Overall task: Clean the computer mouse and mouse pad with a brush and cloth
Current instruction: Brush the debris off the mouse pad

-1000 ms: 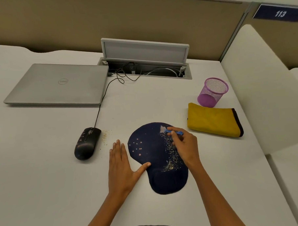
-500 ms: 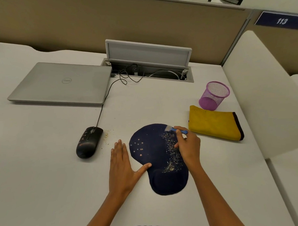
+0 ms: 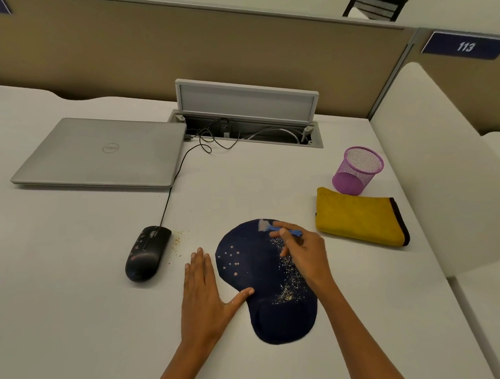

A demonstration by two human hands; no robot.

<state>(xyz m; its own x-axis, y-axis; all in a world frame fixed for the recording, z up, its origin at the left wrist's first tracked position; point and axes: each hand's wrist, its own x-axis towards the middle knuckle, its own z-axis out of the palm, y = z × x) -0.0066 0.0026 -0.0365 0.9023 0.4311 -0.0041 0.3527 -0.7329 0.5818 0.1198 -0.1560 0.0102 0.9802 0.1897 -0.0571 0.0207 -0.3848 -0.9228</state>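
Head view, right hand (image 3: 306, 255) fingers pinching blue brush (image 3: 285, 233), rounded crumb-speckled navy mouse pad (image 3: 255, 272), left hand (image 3: 203, 294) flat.

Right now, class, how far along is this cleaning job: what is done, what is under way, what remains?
Done: nothing looks clean yet. Under way: the right hand holds the brush on the mouse pad, which carries crumbs; the left hand lies flat beside it. Left: the speckled mouse, crumbs on the desk, and the folded cloth.
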